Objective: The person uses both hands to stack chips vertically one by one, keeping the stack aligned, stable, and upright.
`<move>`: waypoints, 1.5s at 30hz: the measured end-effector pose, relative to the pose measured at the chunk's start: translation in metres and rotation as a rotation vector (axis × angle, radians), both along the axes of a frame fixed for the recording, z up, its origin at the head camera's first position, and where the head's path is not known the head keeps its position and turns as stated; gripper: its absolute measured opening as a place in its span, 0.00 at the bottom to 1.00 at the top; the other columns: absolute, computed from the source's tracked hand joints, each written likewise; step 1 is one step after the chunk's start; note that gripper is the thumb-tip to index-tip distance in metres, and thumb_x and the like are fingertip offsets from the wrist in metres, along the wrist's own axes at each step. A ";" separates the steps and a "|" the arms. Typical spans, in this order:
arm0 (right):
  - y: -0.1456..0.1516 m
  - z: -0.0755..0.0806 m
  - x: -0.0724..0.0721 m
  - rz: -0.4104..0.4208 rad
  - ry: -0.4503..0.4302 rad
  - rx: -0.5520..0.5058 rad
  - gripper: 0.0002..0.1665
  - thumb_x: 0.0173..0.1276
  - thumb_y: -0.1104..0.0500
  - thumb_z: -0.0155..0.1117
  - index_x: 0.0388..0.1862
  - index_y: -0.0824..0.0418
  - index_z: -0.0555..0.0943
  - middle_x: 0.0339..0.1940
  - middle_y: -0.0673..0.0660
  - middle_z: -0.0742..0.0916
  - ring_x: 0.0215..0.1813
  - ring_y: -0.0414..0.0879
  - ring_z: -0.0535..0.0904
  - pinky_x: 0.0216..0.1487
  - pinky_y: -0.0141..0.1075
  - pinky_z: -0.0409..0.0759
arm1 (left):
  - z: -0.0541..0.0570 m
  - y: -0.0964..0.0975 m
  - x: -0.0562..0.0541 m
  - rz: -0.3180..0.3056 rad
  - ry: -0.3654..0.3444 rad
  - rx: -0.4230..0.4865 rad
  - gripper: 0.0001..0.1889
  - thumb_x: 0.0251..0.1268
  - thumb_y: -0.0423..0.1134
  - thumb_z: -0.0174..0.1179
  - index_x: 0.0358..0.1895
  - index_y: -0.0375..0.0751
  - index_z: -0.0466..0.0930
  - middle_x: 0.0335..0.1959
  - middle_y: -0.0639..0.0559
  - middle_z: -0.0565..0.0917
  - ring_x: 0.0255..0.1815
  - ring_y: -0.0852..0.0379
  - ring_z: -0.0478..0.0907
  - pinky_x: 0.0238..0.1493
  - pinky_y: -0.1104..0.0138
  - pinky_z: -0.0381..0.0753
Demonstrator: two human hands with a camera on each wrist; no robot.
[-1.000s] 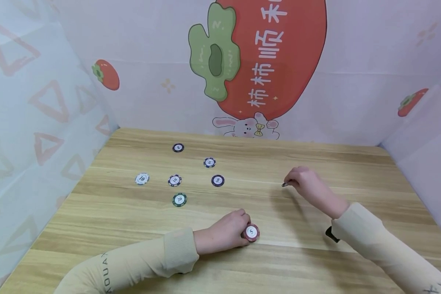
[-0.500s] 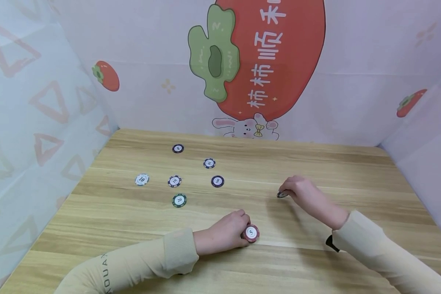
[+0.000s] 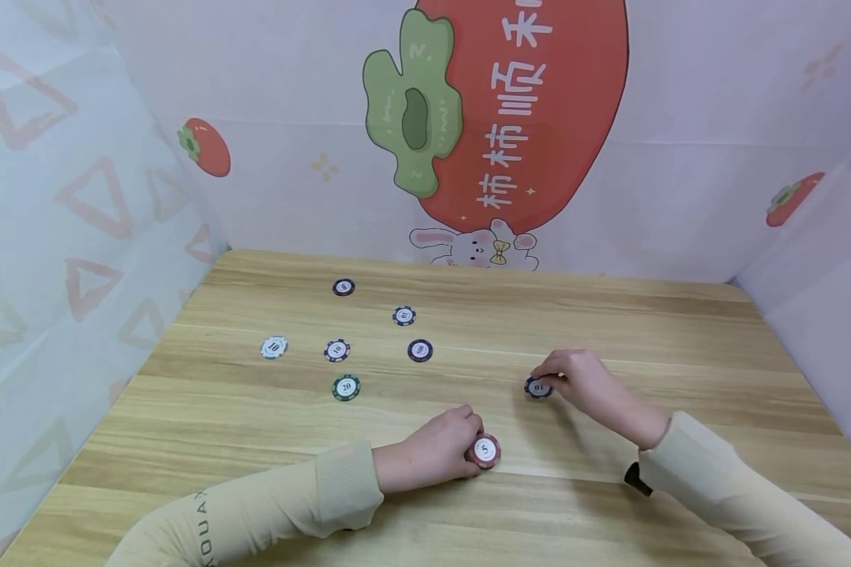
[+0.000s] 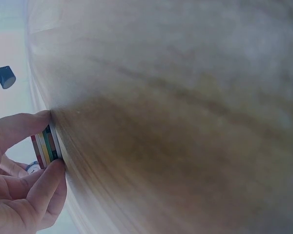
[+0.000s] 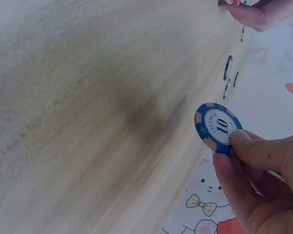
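Note:
With thumb and fingers, my left hand holds a short stack of poker chips by its sides, low at the table. On top of that stack lies a red chip marked 5. My right hand pinches a blue-and-white poker chip marked 10 between thumb and fingers. In the right wrist view this chip is tilted and held above the table, its printed face showing. Seen from the head, it is to the right of and farther back than the stack.
Loose chips lie flat to the left: a white one, a green one, a dark one, a blue one and several others. The wooden table is bounded by printed cloth walls at the back and sides.
My right hand has moved nearer and slightly left, turning the chip so its face now shows to the head view. My left hand and the stack have stayed in place.

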State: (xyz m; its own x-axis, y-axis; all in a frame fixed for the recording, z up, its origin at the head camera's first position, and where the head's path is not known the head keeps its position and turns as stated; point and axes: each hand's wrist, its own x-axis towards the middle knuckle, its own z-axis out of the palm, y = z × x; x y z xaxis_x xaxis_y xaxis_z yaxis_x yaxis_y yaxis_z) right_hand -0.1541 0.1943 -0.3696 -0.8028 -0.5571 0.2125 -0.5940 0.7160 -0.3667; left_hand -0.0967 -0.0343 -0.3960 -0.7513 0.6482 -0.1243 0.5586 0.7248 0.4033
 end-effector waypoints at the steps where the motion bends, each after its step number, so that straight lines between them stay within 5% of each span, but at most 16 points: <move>1: 0.000 0.000 0.000 -0.003 -0.006 -0.005 0.08 0.49 0.73 0.67 0.29 0.64 0.85 0.28 0.54 0.85 0.32 0.45 0.81 0.33 0.35 0.79 | 0.000 0.000 0.000 0.001 -0.002 0.001 0.17 0.45 0.42 0.70 0.38 0.39 0.76 0.31 0.56 0.73 0.32 0.66 0.69 0.37 0.77 0.72; 8: 0.000 -0.004 -0.001 -0.011 -0.096 -0.087 0.07 0.50 0.70 0.68 0.29 0.62 0.86 0.27 0.52 0.86 0.31 0.42 0.81 0.31 0.32 0.78 | 0.000 0.000 0.000 0.007 -0.015 -0.005 0.17 0.45 0.42 0.70 0.38 0.39 0.76 0.31 0.56 0.73 0.32 0.67 0.69 0.37 0.77 0.72; 24: -0.005 -0.013 0.001 -0.190 -0.639 -0.335 0.10 0.55 0.66 0.66 0.36 0.70 0.82 0.31 0.58 0.85 0.29 0.44 0.80 0.30 0.34 0.80 | 0.001 0.001 -0.001 0.005 -0.016 -0.018 0.18 0.45 0.42 0.70 0.39 0.39 0.76 0.31 0.56 0.72 0.31 0.66 0.68 0.36 0.77 0.72; 35: -0.014 -0.018 0.008 -0.192 -0.987 -0.540 0.17 0.57 0.70 0.62 0.44 0.79 0.75 0.32 0.57 0.82 0.34 0.42 0.80 0.38 0.35 0.80 | 0.000 0.001 -0.002 -0.005 -0.005 -0.018 0.18 0.45 0.42 0.70 0.38 0.40 0.76 0.31 0.56 0.72 0.31 0.67 0.68 0.36 0.77 0.71; 45: -0.018 -0.027 0.016 -0.151 -1.115 -0.599 0.17 0.59 0.72 0.59 0.45 0.81 0.73 0.32 0.56 0.83 0.35 0.43 0.80 0.39 0.34 0.80 | 0.000 0.000 -0.001 -0.021 0.031 -0.007 0.16 0.43 0.41 0.70 0.36 0.41 0.76 0.29 0.57 0.72 0.29 0.66 0.67 0.34 0.77 0.70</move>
State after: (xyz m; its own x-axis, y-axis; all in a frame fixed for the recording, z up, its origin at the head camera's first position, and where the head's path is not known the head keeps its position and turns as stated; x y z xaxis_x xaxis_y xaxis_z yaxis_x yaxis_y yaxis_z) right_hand -0.1378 0.1762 -0.3961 -0.7549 -0.4956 -0.4295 0.3156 0.2996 -0.9004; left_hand -0.0973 -0.0341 -0.3958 -0.7413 0.6628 -0.1057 0.5855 0.7156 0.3808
